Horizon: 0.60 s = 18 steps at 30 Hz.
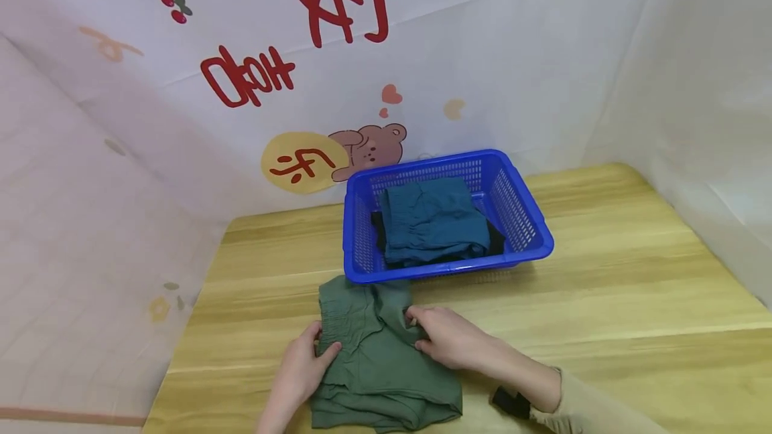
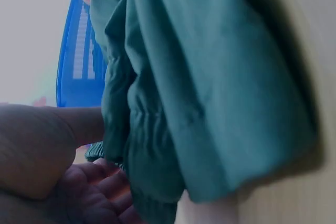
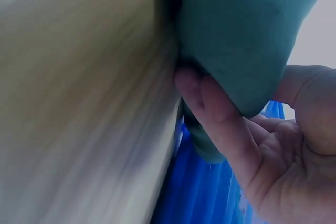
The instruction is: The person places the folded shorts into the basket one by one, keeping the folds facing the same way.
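Observation:
Green elastic-waist shorts (image 1: 386, 360) lie folded on the table in front of the blue basket, their far end reaching up to its front rim. At the waistband on the left, my left hand (image 1: 301, 367) grips the cloth; in the left wrist view its fingers (image 2: 107, 187) are beneath the gathered band. My right hand (image 1: 449, 337) pinches the opposite edge of the shorts. Seen from the right wrist, its fingers (image 3: 220, 114) reach under the fold close to the tabletop, while the thumb is partly hidden behind the cloth.
The blue plastic basket (image 1: 446, 272) stands at the back against the patterned white wall sheet (image 1: 519, 72). Inside it, folded teal shorts (image 1: 431, 216) lie over black cloth (image 1: 496, 238). A small black object (image 1: 511, 402) shows beside the right sleeve on the wood-grain table (image 1: 633, 273).

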Available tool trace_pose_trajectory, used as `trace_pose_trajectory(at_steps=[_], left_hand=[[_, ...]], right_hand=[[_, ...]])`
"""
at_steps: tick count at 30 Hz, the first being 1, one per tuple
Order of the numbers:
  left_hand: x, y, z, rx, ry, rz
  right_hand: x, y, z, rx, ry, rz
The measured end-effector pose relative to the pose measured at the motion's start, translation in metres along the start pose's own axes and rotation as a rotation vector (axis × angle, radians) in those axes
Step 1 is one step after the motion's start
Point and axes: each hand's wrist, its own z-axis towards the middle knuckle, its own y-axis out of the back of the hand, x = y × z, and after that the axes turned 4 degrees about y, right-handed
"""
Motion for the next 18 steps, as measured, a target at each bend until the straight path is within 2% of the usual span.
trace_pose_trajectory(at_steps=[6,13,18], left_hand=[[-0.022,-0.019,0.002,0.023,-0.091,-0.011],[-0.039,-0.043,0.008,0.04,-0.17,-0.001],[-0.058,-0.055,0.015,0.079,-0.215,0.003]], right_hand=[[-0.021,0.017,-0.023,-0.009,-0.063,0.079],[-0.051,0.037,-0.04,-0.025,-0.06,0.13],[-0.075,0.05,-0.053,-0.032,-0.058,0.165]])
